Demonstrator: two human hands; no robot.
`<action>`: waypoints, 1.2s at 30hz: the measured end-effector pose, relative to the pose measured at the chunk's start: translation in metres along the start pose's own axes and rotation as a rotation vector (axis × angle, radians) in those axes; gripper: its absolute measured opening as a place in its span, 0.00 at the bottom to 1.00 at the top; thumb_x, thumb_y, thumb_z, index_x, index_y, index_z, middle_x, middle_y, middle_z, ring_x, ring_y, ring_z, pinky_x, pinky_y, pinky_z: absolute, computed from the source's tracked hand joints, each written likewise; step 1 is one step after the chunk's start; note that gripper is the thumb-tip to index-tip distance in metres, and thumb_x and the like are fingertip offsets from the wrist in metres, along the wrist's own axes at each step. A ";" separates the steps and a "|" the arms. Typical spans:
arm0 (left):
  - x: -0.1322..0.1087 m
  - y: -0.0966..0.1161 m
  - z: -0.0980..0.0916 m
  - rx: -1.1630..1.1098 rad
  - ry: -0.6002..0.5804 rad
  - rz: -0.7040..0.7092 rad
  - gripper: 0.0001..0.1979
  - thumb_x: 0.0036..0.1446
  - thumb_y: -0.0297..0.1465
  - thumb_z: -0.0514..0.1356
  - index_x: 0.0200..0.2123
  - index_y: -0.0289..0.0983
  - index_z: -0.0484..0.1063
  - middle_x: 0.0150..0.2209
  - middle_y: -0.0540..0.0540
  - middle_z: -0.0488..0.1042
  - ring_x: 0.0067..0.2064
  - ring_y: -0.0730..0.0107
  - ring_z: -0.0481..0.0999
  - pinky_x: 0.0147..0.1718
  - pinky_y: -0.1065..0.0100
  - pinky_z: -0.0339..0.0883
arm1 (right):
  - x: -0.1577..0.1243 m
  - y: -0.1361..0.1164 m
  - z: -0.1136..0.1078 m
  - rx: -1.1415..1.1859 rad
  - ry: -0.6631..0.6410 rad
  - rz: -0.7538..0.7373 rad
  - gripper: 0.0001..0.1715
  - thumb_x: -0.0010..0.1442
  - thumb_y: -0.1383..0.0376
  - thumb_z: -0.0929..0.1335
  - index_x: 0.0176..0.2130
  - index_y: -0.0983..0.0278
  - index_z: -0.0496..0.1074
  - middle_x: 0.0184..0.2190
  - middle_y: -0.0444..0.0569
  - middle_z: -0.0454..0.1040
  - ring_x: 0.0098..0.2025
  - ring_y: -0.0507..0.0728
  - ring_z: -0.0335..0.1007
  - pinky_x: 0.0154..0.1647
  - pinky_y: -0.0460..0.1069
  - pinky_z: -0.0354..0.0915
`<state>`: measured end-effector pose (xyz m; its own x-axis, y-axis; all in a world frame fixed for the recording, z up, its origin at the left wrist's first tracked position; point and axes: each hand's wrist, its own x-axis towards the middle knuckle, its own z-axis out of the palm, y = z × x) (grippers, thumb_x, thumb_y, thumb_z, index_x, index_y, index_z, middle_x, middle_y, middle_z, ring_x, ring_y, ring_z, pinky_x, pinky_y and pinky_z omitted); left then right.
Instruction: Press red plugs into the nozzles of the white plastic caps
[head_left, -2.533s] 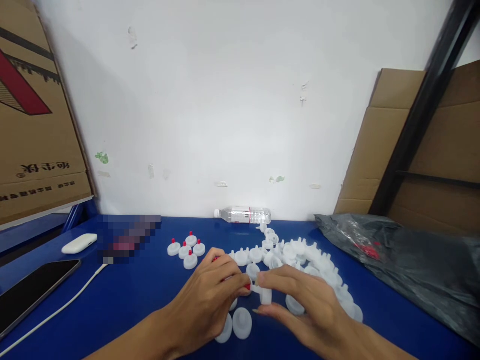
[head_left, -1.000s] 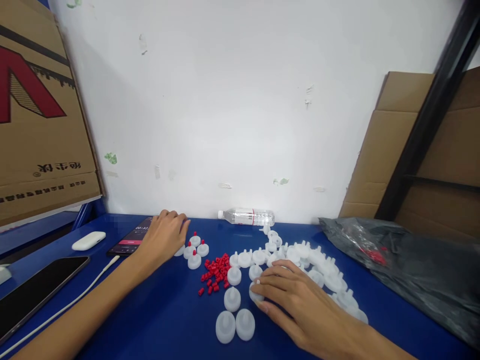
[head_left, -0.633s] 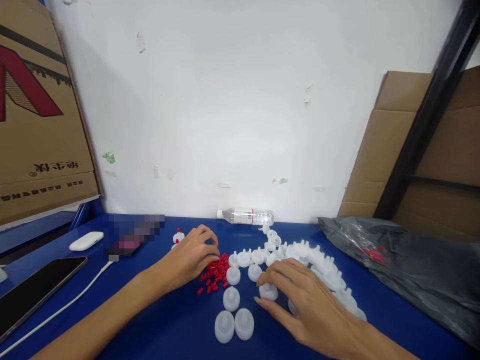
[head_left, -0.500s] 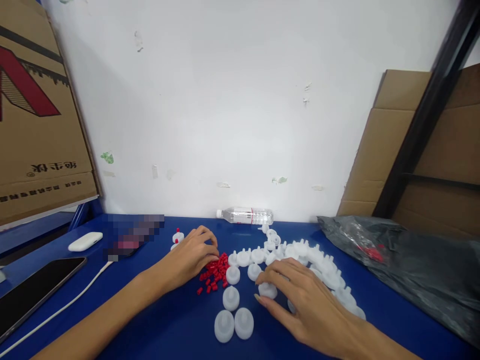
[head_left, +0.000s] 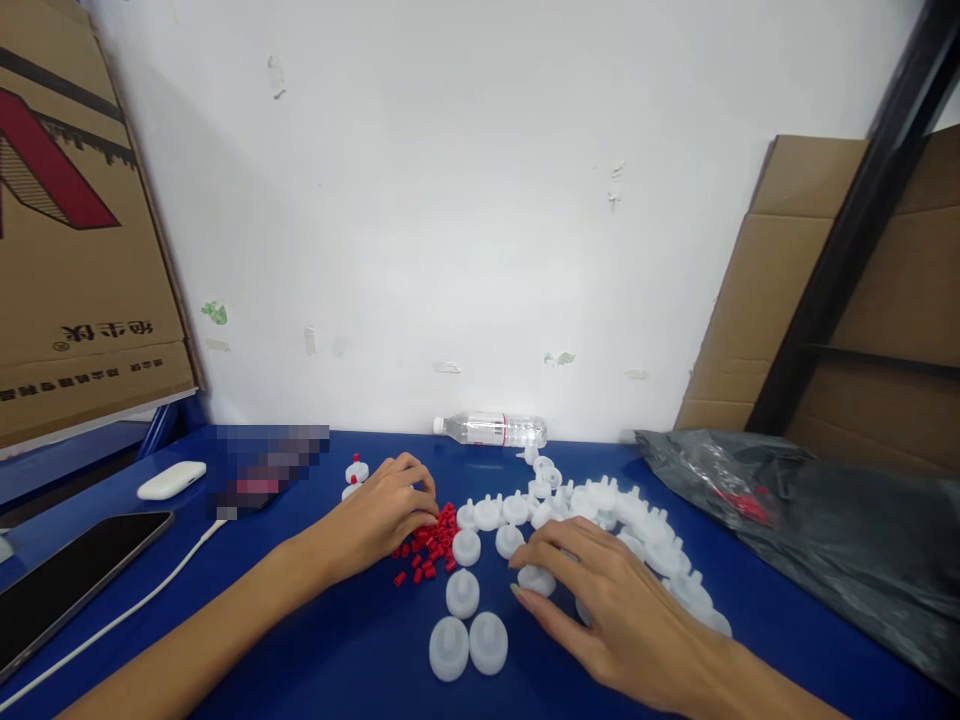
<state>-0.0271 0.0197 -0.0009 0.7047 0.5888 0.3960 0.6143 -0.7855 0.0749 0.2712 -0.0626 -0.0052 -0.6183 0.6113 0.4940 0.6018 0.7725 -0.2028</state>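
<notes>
My left hand (head_left: 390, 508) is at the left edge of a heap of small red caps (head_left: 437, 541). Its fingers curl down toward the thumb, and whatever is between the fingertips is hidden. My right hand (head_left: 604, 590) rests low over the table among white round nozzle caps. Its fingers are spread, and one white nozzle cap (head_left: 537, 580) shows between thumb and forefinger. Several more white nozzle caps (head_left: 489, 643) stand spout-up between my hands. Behind my left hand stand white nozzle caps with red tips (head_left: 357, 469).
A curved row of white nozzle caps (head_left: 660, 545) runs along the right. A clear plastic bottle (head_left: 491, 429) lies against the wall. Dark plastic sheeting (head_left: 840, 530) covers the right side. At left are a phone (head_left: 82, 575), a white case (head_left: 172, 480) and a cable (head_left: 150, 590).
Both hands stay almost in place. A few red caps beside my left fingertips have shifted slightly, and the whole view has moved a little.
</notes>
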 end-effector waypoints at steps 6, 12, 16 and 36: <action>0.002 0.000 -0.002 -0.005 0.025 0.015 0.10 0.70 0.31 0.58 0.38 0.40 0.79 0.41 0.46 0.78 0.47 0.61 0.72 0.46 0.61 0.63 | 0.000 0.001 -0.001 -0.004 -0.014 -0.006 0.11 0.71 0.65 0.66 0.52 0.58 0.71 0.45 0.49 0.75 0.45 0.61 0.74 0.48 0.60 0.71; 0.004 0.011 -0.011 -0.018 0.098 -0.012 0.06 0.71 0.30 0.56 0.44 0.37 0.74 0.43 0.46 0.79 0.45 0.63 0.76 0.46 0.60 0.65 | -0.001 0.000 -0.005 0.027 -0.055 0.012 0.13 0.75 0.66 0.60 0.55 0.57 0.68 0.50 0.51 0.73 0.46 0.59 0.74 0.47 0.56 0.73; 0.006 0.028 -0.011 -0.054 0.153 0.074 0.06 0.71 0.29 0.56 0.45 0.37 0.73 0.42 0.47 0.80 0.44 0.64 0.76 0.46 0.61 0.65 | -0.001 0.003 -0.002 0.020 -0.006 0.022 0.19 0.73 0.64 0.64 0.62 0.54 0.61 0.53 0.49 0.74 0.53 0.60 0.74 0.54 0.57 0.73; 0.007 0.071 0.008 -0.126 0.336 0.314 0.05 0.68 0.27 0.61 0.47 0.37 0.72 0.37 0.48 0.78 0.35 0.69 0.70 0.35 0.64 0.58 | -0.006 0.002 0.003 0.062 0.225 -0.175 0.25 0.70 0.65 0.69 0.63 0.61 0.61 0.46 0.50 0.80 0.46 0.58 0.77 0.47 0.52 0.74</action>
<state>0.0249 -0.0306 -0.0003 0.6824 0.2410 0.6901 0.3271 -0.9450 0.0065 0.2744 -0.0643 -0.0112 -0.5782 0.4200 0.6995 0.4600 0.8759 -0.1457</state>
